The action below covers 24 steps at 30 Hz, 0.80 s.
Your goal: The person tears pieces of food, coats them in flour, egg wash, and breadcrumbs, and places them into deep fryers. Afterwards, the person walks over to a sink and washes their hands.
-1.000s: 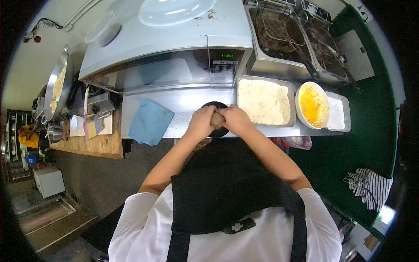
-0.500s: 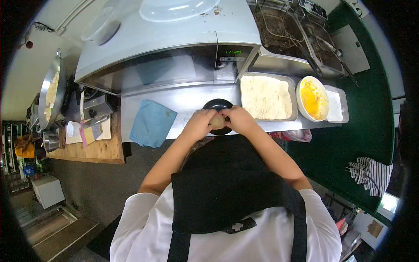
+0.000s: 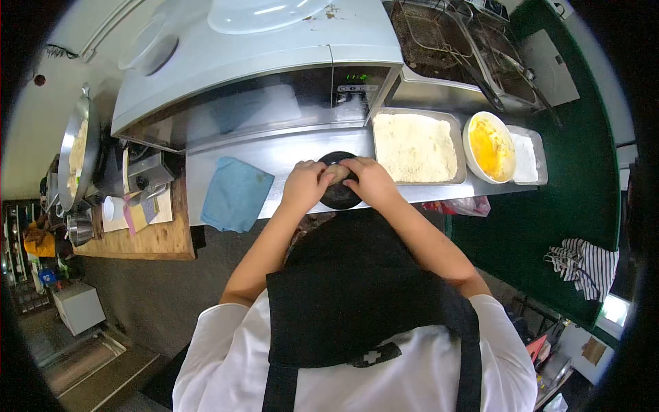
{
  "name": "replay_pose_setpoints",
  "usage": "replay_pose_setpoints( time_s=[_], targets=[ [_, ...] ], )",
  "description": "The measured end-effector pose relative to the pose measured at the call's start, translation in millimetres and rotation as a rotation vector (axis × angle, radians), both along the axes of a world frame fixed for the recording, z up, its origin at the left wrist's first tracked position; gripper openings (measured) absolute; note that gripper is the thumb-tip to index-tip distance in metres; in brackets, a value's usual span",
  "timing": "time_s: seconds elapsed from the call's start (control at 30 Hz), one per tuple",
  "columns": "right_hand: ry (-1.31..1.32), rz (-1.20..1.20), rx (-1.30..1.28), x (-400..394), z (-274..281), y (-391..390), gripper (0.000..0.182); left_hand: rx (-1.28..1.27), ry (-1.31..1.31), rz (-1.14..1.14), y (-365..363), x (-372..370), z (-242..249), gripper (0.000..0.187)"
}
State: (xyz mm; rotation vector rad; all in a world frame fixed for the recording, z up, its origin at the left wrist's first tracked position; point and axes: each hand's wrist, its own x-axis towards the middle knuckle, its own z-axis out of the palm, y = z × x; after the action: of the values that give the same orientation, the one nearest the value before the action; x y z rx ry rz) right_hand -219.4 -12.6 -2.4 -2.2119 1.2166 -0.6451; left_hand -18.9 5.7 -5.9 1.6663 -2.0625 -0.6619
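My left hand (image 3: 305,184) and my right hand (image 3: 369,180) meet over a round black dish (image 3: 340,199) on the steel counter. Between their fingers is a soft-looking, pale brown lump (image 3: 335,173), gripped from both sides. What it is made of I cannot make out, and the fingers hide part of it. Just right of the dish stands a metal tray (image 3: 416,147) of cream-coloured crumbs. Beyond it are a white bowl (image 3: 490,147) of yellow egg-like liquid and a smaller tray (image 3: 526,156) with white powder.
A folded blue cloth (image 3: 237,193) lies on the counter to the left. A microwave (image 3: 254,110) backs the workspace, with fryer baskets (image 3: 439,41) at upper right. At far left, a wooden board (image 3: 144,240) and a large metal pan (image 3: 80,147) stand out.
My hands have drawn slightly apart, and the lump has shifted up toward the back of the dish, showing more of the black surface below. The whole view has shifted slightly.
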Motion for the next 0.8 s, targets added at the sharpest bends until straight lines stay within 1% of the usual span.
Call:
replay_pose_setpoints(
  time_s=[0.13,0.23,0.43,0.53,0.8],
  targets=[
    [-0.027,0.03,-0.073,4.1,-5.5,-5.6,0.036,-0.015,0.11,0.029,2.7,0.1,5.4,0.039],
    [-0.066,0.023,-0.019,5.5,-8.9,-7.9,0.033,-0.126,0.042,-0.046,4.0,1.6,0.6,0.045],
    [-0.059,0.023,0.004,8.4,-6.7,-9.0,0.028,-0.194,-0.025,-0.036,2.9,-0.4,-3.9,0.044],
    [-0.069,0.05,-0.075,8.9,-9.2,-12.2,0.027,-0.22,-0.017,-0.02,1.1,0.0,-8.7,0.041],
    [-0.078,0.067,-0.106,8.9,-13.5,-10.4,0.026,-0.188,-0.005,-0.012,0.6,2.0,-11.1,0.041]
  ],
)
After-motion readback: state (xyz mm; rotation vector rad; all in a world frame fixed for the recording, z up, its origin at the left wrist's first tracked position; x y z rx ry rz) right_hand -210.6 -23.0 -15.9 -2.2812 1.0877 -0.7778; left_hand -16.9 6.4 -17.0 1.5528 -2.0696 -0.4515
